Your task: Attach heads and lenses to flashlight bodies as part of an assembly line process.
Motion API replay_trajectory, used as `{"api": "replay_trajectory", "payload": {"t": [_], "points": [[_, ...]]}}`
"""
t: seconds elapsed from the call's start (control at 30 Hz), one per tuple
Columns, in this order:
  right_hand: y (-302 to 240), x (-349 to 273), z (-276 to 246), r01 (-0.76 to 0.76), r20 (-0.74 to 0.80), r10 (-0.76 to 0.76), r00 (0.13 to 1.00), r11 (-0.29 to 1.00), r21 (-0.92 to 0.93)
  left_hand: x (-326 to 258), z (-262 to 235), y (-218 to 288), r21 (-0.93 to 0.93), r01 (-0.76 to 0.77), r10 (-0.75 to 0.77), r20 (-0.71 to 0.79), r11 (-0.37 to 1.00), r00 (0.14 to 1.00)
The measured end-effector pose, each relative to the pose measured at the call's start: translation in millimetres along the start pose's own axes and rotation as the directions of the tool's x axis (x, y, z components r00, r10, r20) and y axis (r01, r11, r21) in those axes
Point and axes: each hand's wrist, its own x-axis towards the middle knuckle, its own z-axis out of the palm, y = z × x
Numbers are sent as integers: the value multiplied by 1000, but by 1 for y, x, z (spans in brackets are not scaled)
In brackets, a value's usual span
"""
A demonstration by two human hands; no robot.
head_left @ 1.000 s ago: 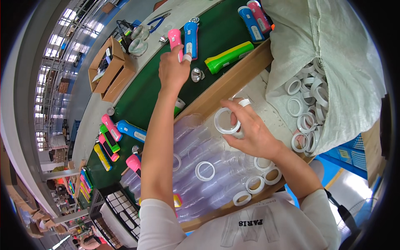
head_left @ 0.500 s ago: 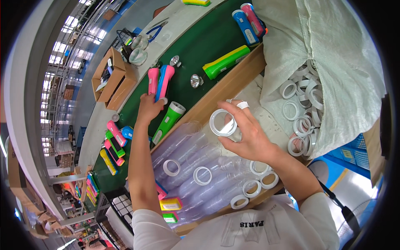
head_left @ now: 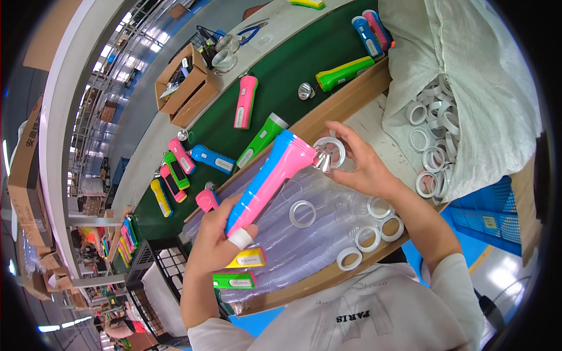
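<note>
My left hand (head_left: pixel 213 243) is wrapped round the lower end of a pink and blue flashlight (head_left: pixel 270 178), held tilted above the cardboard box. Its wide pink head points up toward my right hand (head_left: pixel 367 167). Between thumb and fingers, that hand holds a white plastic ring (head_left: pixel 339 147) at the flashlight's head. A shiny reflector (head_left: pixel 322 159) shows between the head and the ring; whether it touches either is unclear. White tape wraps a left finger. Below the hands lie clear plastic tubes (head_left: pixel 275 234), with another white ring (head_left: pixel 302 214) on top.
A green belt (head_left: pixel 281 82) carries a pink flashlight (head_left: pixel 246 102), a green flashlight (head_left: pixel 261 140), a loose reflector (head_left: pixel 305 91) and several others. A woven sack (head_left: pixel 468 52) of white rings stands at right, beside a blue crate (head_left: pixel 489 216). A small carton (head_left: pixel 188 93) sits beyond the belt.
My left hand has lifted the pink and blue flashlight off the belt and brought it over the box. My right hand's ring has moved slightly right and up, to the flashlight's head.
</note>
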Motion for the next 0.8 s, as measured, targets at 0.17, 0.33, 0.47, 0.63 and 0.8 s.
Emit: {"api": "replay_trajectory", "payload": {"t": [0.17,0.33,0.47,0.63,0.8], "points": [[-9,-5,-7,-78,171,41,984,973,218,-10,10,20,200,23,-7,-81,979,997],[-12,-3,-12,-87,217,18,976,947,310,-19,5,17,556,-149,238,-91,817,967],[-21,-4,-17,-82,248,25,969,972,220,-23,6,25,675,-154,293,-97,722,951],[-43,-7,-27,252,307,-210,928,962,-102,-24,2,42,719,-264,343,37,643,939],[-66,-15,-37,127,295,-154,943,986,110,-35,2,33,640,-271,328,31,719,944]]}}
